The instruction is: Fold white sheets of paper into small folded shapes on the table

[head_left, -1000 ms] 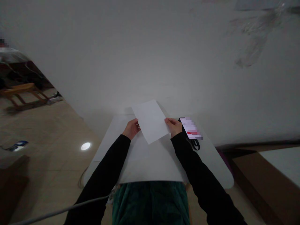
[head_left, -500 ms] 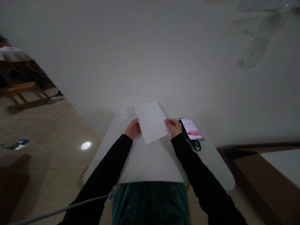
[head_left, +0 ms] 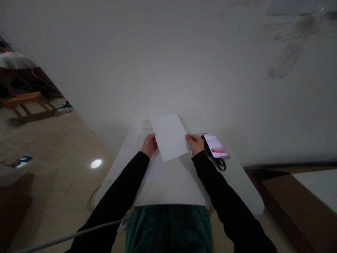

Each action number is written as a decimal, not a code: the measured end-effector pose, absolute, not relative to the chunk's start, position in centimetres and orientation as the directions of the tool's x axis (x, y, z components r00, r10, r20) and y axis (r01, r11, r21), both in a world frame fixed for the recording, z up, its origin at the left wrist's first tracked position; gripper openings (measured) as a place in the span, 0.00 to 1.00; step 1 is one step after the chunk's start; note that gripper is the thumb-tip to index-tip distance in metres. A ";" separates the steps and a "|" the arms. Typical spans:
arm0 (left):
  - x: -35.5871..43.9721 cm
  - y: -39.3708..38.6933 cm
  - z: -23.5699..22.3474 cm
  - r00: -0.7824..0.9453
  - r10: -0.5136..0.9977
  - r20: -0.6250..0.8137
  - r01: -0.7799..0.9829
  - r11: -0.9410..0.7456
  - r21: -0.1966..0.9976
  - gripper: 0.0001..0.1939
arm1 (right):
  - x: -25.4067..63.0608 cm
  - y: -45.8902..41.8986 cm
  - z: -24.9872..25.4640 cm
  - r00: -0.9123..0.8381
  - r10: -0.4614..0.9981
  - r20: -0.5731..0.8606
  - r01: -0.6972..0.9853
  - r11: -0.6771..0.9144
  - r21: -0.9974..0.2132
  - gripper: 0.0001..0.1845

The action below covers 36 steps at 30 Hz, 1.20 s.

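A blank white sheet of paper (head_left: 170, 137) is held tilted above the table, its far end towards the wall. My left hand (head_left: 150, 144) grips its left edge with bent fingers, partly hidden behind the sheet. At the right edge, the thumb and fingers of my right hand (head_left: 195, 143) pinch the same sheet. More white paper (head_left: 122, 154) lies flat on the white table (head_left: 173, 195), under and beside my left forearm.
Just right of my right hand lies a phone (head_left: 215, 146) with its screen lit, a black strap loop (head_left: 221, 164) below it. The wall (head_left: 168, 70) rises behind the table. A cardboard box (head_left: 297, 200) stands at the right, a wooden stool (head_left: 25, 98) far left. A grey cable (head_left: 71, 235) crosses my left sleeve.
Both hands keep hold of the sheet in almost the same place. My left hand has shifted very slightly to the right; otherwise little differs.
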State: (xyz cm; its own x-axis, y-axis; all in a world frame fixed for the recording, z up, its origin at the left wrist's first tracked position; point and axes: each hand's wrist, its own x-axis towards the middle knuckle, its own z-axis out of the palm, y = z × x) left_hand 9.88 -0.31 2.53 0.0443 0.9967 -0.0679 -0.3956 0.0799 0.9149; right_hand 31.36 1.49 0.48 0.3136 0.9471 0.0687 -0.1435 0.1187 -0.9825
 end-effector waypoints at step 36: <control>10.9 -1.2 3.0 0.135 0.981 -0.136 -0.521 0.187 0.833 0.25 | 31.3 1.2 0.9 0.297 0.954 0.034 -0.228 0.106 -0.968 0.16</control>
